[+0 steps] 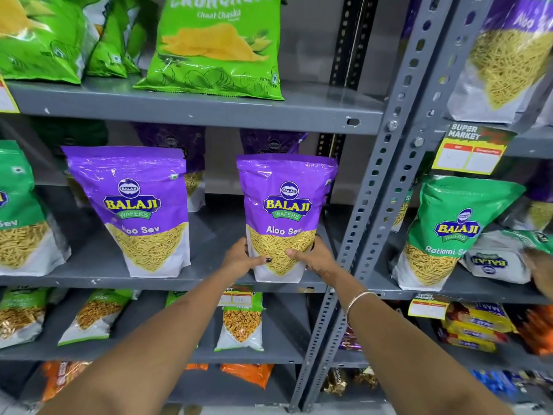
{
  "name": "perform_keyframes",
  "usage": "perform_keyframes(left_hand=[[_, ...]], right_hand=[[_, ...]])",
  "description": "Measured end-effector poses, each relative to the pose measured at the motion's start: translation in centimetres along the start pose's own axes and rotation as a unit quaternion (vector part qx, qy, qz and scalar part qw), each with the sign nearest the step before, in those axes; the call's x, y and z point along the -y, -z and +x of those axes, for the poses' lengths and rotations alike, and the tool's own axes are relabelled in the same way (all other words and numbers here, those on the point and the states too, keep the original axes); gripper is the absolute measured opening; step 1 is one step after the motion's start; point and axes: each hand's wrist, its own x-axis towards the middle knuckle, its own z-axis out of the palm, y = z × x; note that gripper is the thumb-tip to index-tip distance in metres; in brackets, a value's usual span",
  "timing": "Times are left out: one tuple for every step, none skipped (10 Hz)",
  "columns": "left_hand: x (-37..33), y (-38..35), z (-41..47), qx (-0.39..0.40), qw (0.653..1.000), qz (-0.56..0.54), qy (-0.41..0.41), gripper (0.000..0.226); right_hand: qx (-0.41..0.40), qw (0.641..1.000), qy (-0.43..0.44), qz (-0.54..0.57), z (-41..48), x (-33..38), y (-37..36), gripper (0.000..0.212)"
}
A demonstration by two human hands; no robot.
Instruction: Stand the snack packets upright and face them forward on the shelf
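A purple Aloo Sev packet (285, 211) stands upright, label forward, at the front edge of the grey middle shelf (209, 284). My left hand (244, 259) grips its lower left side and my right hand (312, 257) grips its lower right side. A second purple Aloo Sev packet (131, 208) stands upright to the left, label forward, apart from both hands. More purple packets (270, 142) stand behind in shadow.
Green Sev packet (21, 211) at far left. A slotted upright post (380, 181) borders the bay on the right. Beyond it a green Ratlami Sev packet (449, 232) stands and a white packet (499, 259) lies flat. Green chip bags (218, 46) sit above.
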Motion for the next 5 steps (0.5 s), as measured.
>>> perform_keyframes(left_hand=[[-0.3,-0.1,-0.2,-0.01,1.0,0.002,0.004,0.055],[-0.3,-0.1,-0.4,-0.016,1.0,0.009,0.006,0.055],[-0.2,-0.3,-0.2,-0.012,1.0,0.017,0.009,0.055],[-0.4,-0.2,-0.5,-0.01,0.999,0.036,0.007,0.067],[-0.8,0.4,-1.3,-0.071,0.993,0.083,-0.04,0.083]], right_hand=[[-0.012,1.0,-0.013,0.002,0.0,0.1,0.0,0.064],[-0.017,1.0,-0.022,-0.008,-0.1,0.1,-0.1,0.065],[-0.003,0.999,-0.03,-0.013,0.1,-0.2,0.0,0.067],[-0.034,0.998,-0.039,-0.029,-0.2,0.3,-0.2,0.088],[-0.148,0.978,0.024,-0.144,-1.0,1.1,-0.8,0.104]])
